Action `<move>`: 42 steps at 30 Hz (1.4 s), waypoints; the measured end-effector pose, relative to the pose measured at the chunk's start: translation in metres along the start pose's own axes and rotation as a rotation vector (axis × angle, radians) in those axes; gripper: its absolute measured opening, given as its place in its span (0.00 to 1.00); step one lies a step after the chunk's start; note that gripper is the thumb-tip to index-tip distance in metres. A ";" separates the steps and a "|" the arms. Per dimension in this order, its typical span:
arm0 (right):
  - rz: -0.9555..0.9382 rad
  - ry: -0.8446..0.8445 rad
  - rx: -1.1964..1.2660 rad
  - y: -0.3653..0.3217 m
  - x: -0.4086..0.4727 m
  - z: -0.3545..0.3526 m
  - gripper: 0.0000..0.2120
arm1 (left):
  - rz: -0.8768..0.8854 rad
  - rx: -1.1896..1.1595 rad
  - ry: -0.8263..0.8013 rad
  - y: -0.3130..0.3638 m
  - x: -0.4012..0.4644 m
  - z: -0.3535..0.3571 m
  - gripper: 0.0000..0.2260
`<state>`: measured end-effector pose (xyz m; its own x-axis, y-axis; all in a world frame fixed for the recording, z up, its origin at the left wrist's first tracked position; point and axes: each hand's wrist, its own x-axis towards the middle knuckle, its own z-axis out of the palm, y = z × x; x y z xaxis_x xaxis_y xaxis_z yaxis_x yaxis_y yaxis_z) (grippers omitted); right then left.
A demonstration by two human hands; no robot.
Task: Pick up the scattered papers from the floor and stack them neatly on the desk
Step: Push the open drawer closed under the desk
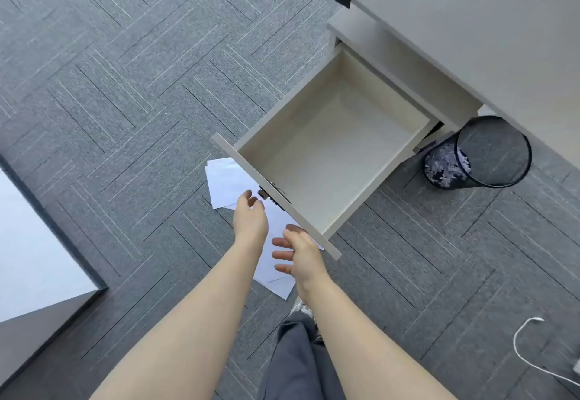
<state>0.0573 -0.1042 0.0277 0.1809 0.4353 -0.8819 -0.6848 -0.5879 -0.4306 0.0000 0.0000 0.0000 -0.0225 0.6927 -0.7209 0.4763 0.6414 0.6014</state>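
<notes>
The left hand (250,218) reaches down over the floor with fingers loosely curled and nothing in them, its fingertips close to the small metal lock (263,193) on the drawer front. The right hand (299,253) hangs just beside it, fingers spread and relaxed, also holding nothing, close to the lower edge of the drawer front. Both bare forearms stretch out from the bottom of the view, above a grey trouser leg (295,365).

Under the hands, white papers (227,181) lie scattered on the grey carpet floor (125,92), overlapping one another, partly tucked beneath the front of the pulled-out drawer (329,148). The drawer belongs to a pale cabinet under the grey tabletop (470,23) at upper right.

To the right of the drawer stands a black mesh wastebasket (489,151) with shredded paper inside. A white cable (521,346) curls on the carpet at lower right. A pale surface with a dark edge (28,242) fills the left border.
</notes>
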 end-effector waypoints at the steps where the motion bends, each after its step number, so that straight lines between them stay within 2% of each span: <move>1: 0.013 0.003 0.022 -0.001 0.002 0.001 0.16 | -0.001 -0.033 0.013 -0.003 0.005 0.002 0.20; 8: 0.012 0.070 0.070 0.002 0.011 0.000 0.17 | 0.025 -0.267 0.001 -0.005 0.013 0.015 0.11; 14: -0.044 0.122 0.059 -0.006 0.017 -0.007 0.19 | 0.047 -0.254 0.021 0.000 0.019 0.026 0.06; 19: -0.064 0.158 0.077 -0.024 0.020 -0.015 0.13 | 0.069 -0.196 0.039 0.011 0.024 0.041 0.04; 31: -0.085 0.172 0.046 -0.078 0.038 -0.051 0.11 | 0.094 -0.153 0.043 0.057 0.033 0.092 0.03; 39: -0.089 0.153 0.020 -0.120 0.051 -0.082 0.12 | 0.060 -0.219 0.039 0.085 0.042 0.135 0.03; 42: -0.101 0.161 0.008 -0.135 0.060 -0.093 0.15 | 0.061 -0.248 0.040 0.096 0.045 0.154 0.05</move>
<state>0.2265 -0.0623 0.0156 0.3587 0.3770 -0.8540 -0.6629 -0.5412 -0.5173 0.1800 0.0421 -0.0271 -0.0373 0.7419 -0.6695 0.2475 0.6560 0.7131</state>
